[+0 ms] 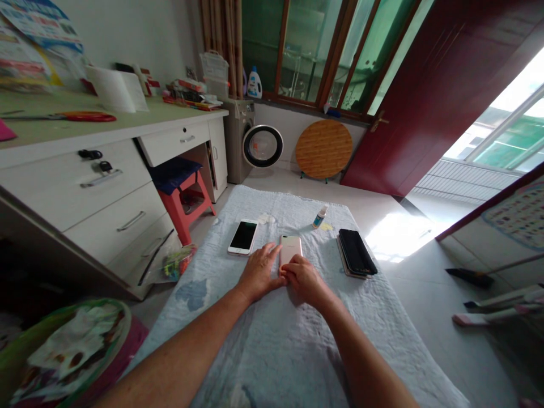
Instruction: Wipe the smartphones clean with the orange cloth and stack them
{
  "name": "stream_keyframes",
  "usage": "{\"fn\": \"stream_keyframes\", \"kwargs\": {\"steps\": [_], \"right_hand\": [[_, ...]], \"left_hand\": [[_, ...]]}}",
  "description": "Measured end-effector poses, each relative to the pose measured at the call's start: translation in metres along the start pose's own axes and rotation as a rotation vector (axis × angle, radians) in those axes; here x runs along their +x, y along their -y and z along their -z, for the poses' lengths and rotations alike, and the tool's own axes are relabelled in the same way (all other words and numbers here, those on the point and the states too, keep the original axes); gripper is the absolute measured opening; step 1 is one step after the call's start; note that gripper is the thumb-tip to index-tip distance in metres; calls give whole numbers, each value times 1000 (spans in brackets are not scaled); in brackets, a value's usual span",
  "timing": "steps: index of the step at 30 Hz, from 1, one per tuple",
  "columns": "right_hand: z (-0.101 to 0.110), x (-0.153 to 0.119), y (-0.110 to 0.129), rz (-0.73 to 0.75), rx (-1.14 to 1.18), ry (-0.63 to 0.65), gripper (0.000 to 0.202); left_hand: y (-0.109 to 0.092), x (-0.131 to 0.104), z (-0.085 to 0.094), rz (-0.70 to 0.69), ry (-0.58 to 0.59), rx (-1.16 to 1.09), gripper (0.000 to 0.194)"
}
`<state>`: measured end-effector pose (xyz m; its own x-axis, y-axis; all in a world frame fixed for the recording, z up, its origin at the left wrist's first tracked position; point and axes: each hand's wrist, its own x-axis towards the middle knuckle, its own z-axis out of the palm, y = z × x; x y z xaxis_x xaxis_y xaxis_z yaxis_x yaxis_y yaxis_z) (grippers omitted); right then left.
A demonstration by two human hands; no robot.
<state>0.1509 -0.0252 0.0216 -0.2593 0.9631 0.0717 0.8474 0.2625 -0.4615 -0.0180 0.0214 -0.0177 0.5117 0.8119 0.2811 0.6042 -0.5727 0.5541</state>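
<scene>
A rose-gold smartphone lies back up on the cloth-covered table, its lower part hidden by my hands. My left hand holds it at the left edge, fingers along the side and thumb by the bottom. Over the phone's lower end, my right hand is closed in a pinch; whatever is between those fingertips is too small to make out. To the left lies a white smartphone, dark screen up. On the right, a black smartphone rests on another flat, light-edged item. A small spray bottle stands beyond my right hand.
A pale blue cloth covers the table. At lower left stands a bin full of waste. Further off are a red stool, a white-drawered desk, a washing machine with its door ajar, and a dark red door.
</scene>
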Motion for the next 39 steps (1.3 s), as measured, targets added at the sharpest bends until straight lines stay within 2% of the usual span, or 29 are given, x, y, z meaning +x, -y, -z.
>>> {"fn": "stream_keyframes", "kwargs": {"steps": [4, 9, 21, 23, 30, 35, 39], "right_hand": [[2, 2, -23, -80, -102, -117, 24], [4, 0, -42, -180, -175, -159, 29], [21, -12, -36, -163, -137, -88, 22], [23, -12, -38, -170, -125, -121, 21], [18, -11, -47, -243, -43, -357, 14], [16, -11, -50, -286, -102, -375, 17], [16, -13, -47, -310, -229, -396, 15]], "left_hand": [[-2, 0, 3, -14, 51, 58, 70], [-4, -1, 5, -14, 54, 53, 68], [-3, -1, 4, -11, 44, 51, 64], [-4, -1, 5, -8, 41, 45, 62], [-6, 0, 7, -20, 38, 38, 59], [-8, 1, 9, -26, -14, 53, 58], [-10, 2, 11, -30, -71, -2, 41]]}}
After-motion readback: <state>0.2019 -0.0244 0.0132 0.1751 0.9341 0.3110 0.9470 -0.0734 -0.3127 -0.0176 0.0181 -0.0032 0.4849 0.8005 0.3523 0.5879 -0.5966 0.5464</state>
